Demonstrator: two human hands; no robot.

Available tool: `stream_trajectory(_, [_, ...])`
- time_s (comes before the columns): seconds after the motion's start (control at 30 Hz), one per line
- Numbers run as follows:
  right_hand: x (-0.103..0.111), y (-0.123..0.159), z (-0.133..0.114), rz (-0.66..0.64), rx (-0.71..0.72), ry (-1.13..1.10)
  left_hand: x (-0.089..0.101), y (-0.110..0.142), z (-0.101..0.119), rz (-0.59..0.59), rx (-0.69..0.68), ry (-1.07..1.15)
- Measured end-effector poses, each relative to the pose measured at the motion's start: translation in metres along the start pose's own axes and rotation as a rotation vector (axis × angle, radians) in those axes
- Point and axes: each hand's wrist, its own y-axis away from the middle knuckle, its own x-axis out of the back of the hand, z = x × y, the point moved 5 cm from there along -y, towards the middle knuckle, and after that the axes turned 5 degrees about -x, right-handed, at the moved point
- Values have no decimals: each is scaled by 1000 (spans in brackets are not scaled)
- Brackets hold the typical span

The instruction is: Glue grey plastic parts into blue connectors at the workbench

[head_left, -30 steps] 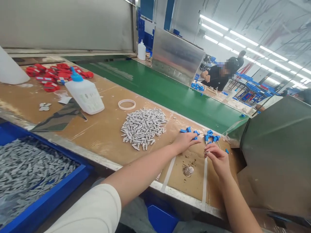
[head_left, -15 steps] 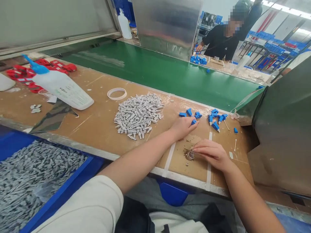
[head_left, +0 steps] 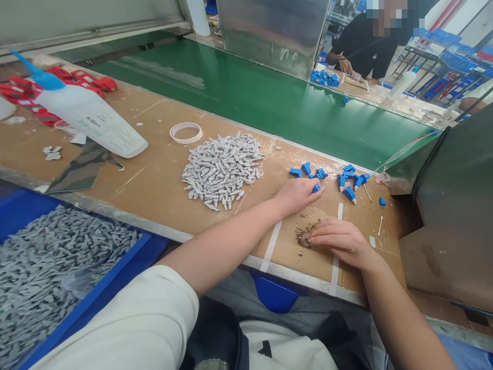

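left hand (head_left: 293, 197): pinching a blue part (head_left: 316, 188) at the fingertips, just beside the near group of loose blue parts (head_left: 306, 168)
right hand (head_left: 344, 242): fingertips together at a small cup (head_left: 303, 239); can't tell if they grip anything
cup: on bench (head_left: 154, 205) between two tape strips, dark spots around it
right group (head_left: 349, 194): more blue parts, near a swab (head_left: 380, 226)
grey pile (head_left: 223, 169): on bench, left of left hand
bottle (head_left: 92, 118): far left, blue nozzle
belt (head_left: 246, 97): green, behind bench
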Motion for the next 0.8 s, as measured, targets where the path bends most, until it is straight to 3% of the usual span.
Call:
stream_trajectory(0.2, [6,3,-2,43,-39,-18,-2,1,-3,41,-20,24])
stream_trajectory(0.27, [15,6,1,215,-101,-31,-4,2,-2,15,-59,61])
stream_trajectory(0.4, [35,19,13,745,-281,21,-8,4,7,-73,-178,112])
stream_trajectory(0.47, [36,21,19,853,-341,41,-11,6,12,-124,-220,93])
stream_trajectory(0.8, [30,8,26,788,-330,47,-16,8,16,-196,-260,67])
